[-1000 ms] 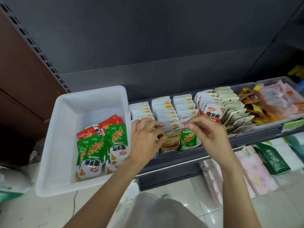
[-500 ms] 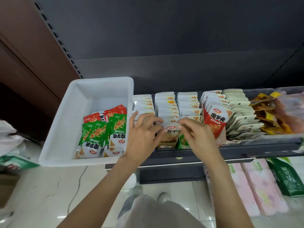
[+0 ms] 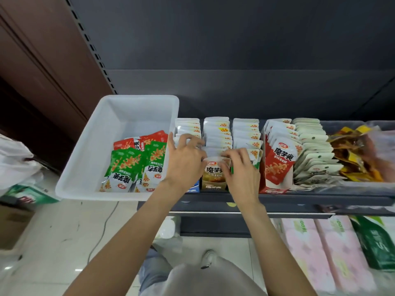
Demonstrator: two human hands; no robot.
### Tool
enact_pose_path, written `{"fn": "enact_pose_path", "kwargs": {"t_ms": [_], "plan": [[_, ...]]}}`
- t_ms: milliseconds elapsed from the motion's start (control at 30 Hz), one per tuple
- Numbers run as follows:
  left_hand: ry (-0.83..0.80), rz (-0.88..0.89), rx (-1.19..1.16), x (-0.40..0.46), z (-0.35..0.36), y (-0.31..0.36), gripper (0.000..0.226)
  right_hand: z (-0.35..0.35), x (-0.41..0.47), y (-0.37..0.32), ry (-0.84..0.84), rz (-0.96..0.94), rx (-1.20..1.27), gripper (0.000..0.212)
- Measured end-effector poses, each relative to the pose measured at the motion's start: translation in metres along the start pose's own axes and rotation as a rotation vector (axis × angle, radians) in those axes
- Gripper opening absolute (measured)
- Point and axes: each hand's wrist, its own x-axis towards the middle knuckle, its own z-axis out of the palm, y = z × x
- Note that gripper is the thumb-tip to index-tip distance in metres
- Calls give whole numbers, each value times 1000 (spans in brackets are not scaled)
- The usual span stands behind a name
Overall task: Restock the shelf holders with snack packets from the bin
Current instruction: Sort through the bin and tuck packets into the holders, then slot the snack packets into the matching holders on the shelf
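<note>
item: brown snack packet [image 3: 214, 167], front of the middle shelf holder [image 3: 214, 184], both hands seating it.
left hand [image 3: 185, 162] and right hand [image 3: 242, 167] each pinch a top corner, apparently to square it upright against the row; green and red packets [image 3: 136, 165] wait in the white bin [image 3: 85, 167] alongside.

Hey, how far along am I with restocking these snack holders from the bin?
Well underway. Done: the red holder and the rows behind look packed with packets. In hand: your left hand and right hand are both on the front brown packet in the brown holder, seating it. Left: the white bin holds green packets and red packets.
</note>
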Motion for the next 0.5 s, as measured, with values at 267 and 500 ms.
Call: {"fn": "enact_pose_path", "kwargs": {"t_ms": [267, 500], "plan": [[477, 103, -515, -6, -5, -17, 16, -27, 1, -14, 162, 150, 233, 27], [511, -307, -682, -39, 8, -130, 18, -39, 37, -99, -60, -38, 492, 13]]}}
